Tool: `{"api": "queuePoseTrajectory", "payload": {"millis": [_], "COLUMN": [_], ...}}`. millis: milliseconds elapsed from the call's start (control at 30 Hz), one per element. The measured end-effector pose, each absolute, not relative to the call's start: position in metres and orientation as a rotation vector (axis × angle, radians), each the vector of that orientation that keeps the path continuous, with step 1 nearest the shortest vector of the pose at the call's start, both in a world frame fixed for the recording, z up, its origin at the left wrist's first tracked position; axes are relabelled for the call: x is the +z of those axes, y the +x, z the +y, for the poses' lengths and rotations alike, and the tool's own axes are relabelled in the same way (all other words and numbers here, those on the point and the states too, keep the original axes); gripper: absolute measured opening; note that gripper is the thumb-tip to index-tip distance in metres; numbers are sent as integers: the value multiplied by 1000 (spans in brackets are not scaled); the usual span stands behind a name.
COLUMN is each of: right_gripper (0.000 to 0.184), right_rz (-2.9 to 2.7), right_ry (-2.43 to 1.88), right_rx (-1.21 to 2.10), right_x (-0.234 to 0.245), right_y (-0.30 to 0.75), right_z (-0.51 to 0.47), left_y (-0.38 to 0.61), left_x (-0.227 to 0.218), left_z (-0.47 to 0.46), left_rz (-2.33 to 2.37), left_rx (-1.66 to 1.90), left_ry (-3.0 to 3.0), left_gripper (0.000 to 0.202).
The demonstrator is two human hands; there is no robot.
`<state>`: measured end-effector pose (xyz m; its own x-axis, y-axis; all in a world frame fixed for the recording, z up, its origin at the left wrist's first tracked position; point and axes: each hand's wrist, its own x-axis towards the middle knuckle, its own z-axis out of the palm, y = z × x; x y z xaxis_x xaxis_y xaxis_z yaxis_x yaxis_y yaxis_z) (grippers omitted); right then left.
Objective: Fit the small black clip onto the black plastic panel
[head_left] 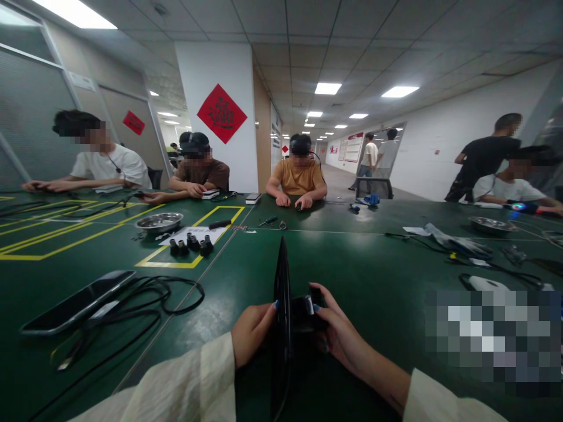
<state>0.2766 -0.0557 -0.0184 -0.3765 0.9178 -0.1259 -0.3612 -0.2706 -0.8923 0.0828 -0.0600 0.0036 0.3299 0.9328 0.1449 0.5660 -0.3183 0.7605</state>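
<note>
A thin black panel (284,316) stands upright, edge-on to me, above the green table in front of my body. My left hand (255,329) is closed on its left side, with the thumb along the face. On the panel's right side is a small black block-like part (303,310) with a shiny pale patch. My right hand (341,328) pinches this part between thumb and fingers. Whether the part is fixed to the panel or only held against it, I cannot tell. The panel's faces are turned away, so its kind does not show.
To the left lie a phone (79,302) and a coiled black cable (153,293). Farther off are several black cylindrical parts (191,245) and a metal bowl (159,223). Cables and a plastic bag (457,243) lie at the right. Several people sit across the green table (373,269).
</note>
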Motion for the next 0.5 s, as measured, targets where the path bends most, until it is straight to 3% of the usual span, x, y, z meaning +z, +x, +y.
{"api": "queuePoseTrajectory", "payload": {"millis": [500], "right_gripper": [59], "right_rz": [-1015], "right_ry": [-840], "right_rx": [1777], "right_x": [-16], "right_y": [277], "right_z": [-56], "left_y": [83], "left_x": [-8], "left_z": [-58], "left_rz": [1351], "left_rx": [863], "left_ry": [1907], "left_gripper": [56]}}
